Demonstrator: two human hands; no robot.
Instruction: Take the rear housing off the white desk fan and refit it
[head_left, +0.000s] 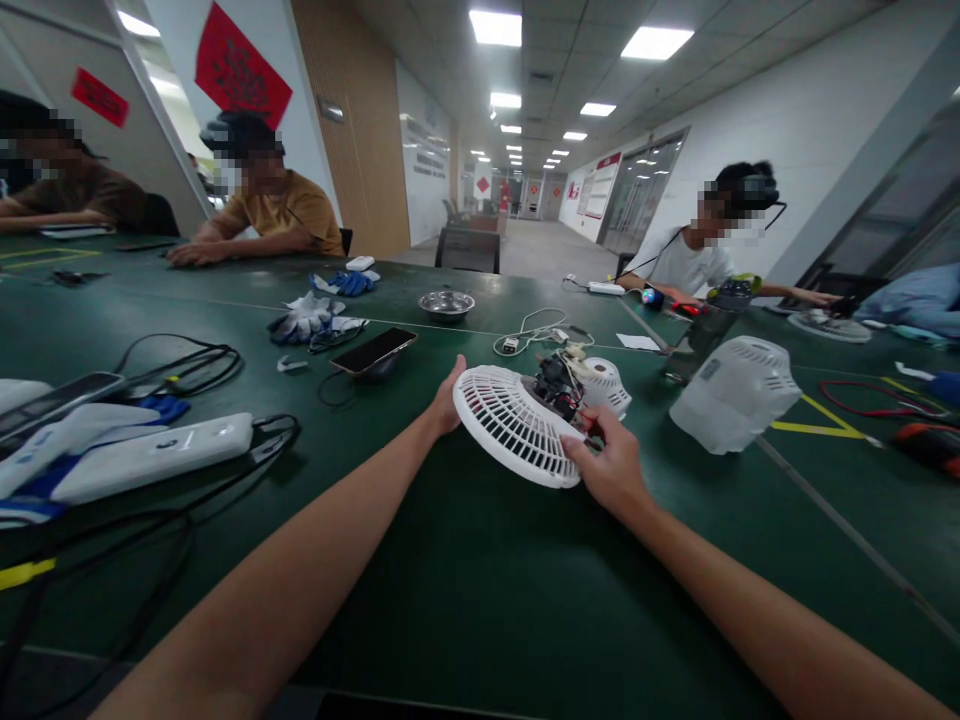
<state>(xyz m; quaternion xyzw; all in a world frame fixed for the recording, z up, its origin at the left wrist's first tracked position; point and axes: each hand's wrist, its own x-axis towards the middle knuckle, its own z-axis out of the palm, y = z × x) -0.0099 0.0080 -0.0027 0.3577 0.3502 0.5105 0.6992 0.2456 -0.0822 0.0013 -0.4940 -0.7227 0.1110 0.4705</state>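
A round white fan grille is held tilted just above the green table, with a dark motor and loose wires on its far side. My left hand grips the grille's left rim, thumb up, its other fingers mostly hidden behind it. On the right rim, near the motor, my right hand pinches the grille between thumb and fingers. Just behind the motor sits a small white vented cover. Further right stands a larger whitish plastic housing with slots.
A phone, gloves, a metal bowl and a white cable lie beyond my hands. At left are a power strip and black cables. A transparent bottle stands at right. Other people sit around the table.
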